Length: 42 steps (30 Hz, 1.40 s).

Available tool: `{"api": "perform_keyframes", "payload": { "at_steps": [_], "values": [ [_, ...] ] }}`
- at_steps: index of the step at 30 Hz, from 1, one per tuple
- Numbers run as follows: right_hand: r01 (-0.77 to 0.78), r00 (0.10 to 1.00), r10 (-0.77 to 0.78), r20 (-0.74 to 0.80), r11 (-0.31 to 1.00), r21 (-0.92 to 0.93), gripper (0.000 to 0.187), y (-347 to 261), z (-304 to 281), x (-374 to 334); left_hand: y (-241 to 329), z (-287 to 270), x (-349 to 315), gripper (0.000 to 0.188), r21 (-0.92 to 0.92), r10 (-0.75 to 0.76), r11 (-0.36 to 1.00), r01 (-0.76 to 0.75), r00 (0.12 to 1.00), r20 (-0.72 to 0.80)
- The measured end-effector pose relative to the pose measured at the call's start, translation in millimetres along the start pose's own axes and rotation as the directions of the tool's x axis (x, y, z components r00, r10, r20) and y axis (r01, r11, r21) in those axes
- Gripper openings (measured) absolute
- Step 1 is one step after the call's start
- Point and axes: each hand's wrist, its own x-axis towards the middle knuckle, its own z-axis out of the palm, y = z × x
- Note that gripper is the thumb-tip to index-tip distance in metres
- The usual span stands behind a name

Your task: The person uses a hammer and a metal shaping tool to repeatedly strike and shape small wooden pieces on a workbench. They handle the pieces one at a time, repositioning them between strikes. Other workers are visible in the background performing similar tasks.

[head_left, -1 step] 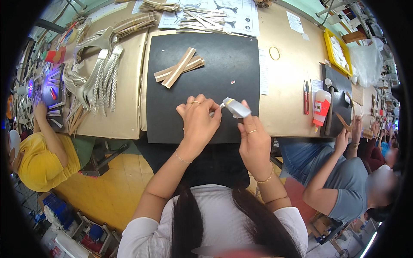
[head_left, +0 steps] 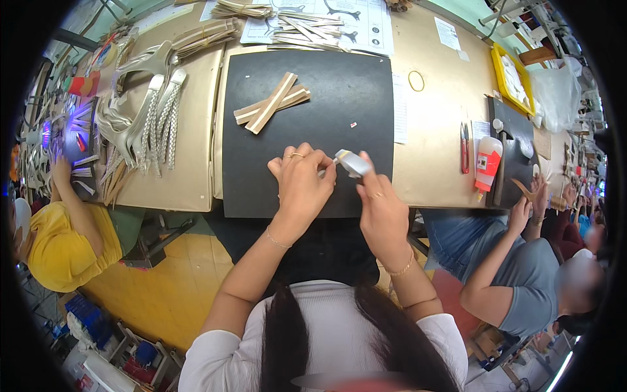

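Observation:
Above the black mat (head_left: 261,189) my left hand (head_left: 302,183) is closed in a pinch, with a ring on one finger. Something thin and pale shows at its fingertips, too small to name. Close by on the right, my right hand (head_left: 384,212) is closed on a small silver-white piece with a yellowish band (head_left: 353,163), which is tilted and slightly blurred. The piece's left end comes close to my left fingertips; whether they touch I cannot tell. Farther up the mat, brown strips with a cream stripe (head_left: 273,103) lie crossed.
Silver straps with braided ends (head_left: 147,117) lie left. Strip bundles (head_left: 206,34) and a printed sheet (head_left: 382,32) are at the back. To the right are red-handled snips (head_left: 465,149), a red-and-white bottle (head_left: 488,163) and a yellow tray (head_left: 513,78). Co-workers sit on both sides.
My right hand and the silver-white piece have shifted slightly left, toward my left hand. The left hand has hardly moved. The right co-worker's hands and brown piece have moved a little.

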Motion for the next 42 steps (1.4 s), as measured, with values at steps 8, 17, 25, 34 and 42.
{"api": "perform_keyframes", "payload": {
  "at_steps": [8, 17, 25, 34, 42],
  "values": [
    [-0.007, 0.998, 0.008, -0.069, 1.000, 0.012, 0.056, 6, 4, 2, -2, 3, 4, 0.008, 0.022, 0.020, 1.000, -0.020, 0.999, -0.025],
    [-0.027, 0.992, 0.044, 0.118, 0.989, -0.143, 0.053, 10, 9, 5, -15, -10, -6, 0.008, -0.009, 0.093, 0.996, -0.093, 0.995, -0.036],
    [-0.006, 0.999, 0.007, -0.034, 0.999, 0.046, 0.054, -3, -1, 6, -12, -7, -6, 0.007, 0.015, 0.093, 0.996, -0.092, 0.994, -0.065],
    [0.065, 0.993, -0.059, -0.101, 0.996, 0.056, 0.054, -2, 0, 11, -11, -8, -4, 0.006, 0.030, 0.108, 0.994, -0.106, 0.992, -0.058],
    [0.055, 0.998, -0.055, -0.010, 0.998, -0.027, 0.055, -1, 2, 8, -13, -6, -5, 0.007, 0.035, 0.125, 0.992, -0.123, 0.990, -0.068]
  ]
}}
